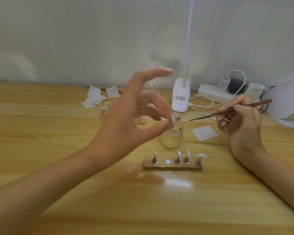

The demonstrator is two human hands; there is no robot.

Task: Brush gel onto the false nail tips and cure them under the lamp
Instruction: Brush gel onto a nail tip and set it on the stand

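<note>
At the desk (75,192), I hold one false nail tip (173,119) just above the rim of the glass jar (172,135). It is pinched between the thumb and a curled finger of my left hand (134,112). The forefinger stands straight and clear. The hand is blurred, so I cannot say which finger meets the thumb. I judge the tip is raised so that its face turns toward the bristles and touches nothing else.

My right hand (239,122), to the right of the jar, grips the brown brush (231,110) like a pen. Its bristles point left at the tip but are not touching it. Brushing looks about to begin on this tip, with curing not yet done.

Just in front of the jar sits the wooden stand (172,165), with a row of metal holders. Several carry pale tips, and one seat shows only a white disc, which is likely where the tip I hold belongs. A square wipe (204,132) lies just right of the jar, handy for cleaning the bristles.

Far right of the jar, at the frame's edge, is the white curing lamp (285,106). Its opening is out of sight. Behind the jar a clip-on desk light (180,97) rises on a white neck, with a power strip (215,94) to its right. Behind and left of the jar is a heap of wipes (93,97).
</note>
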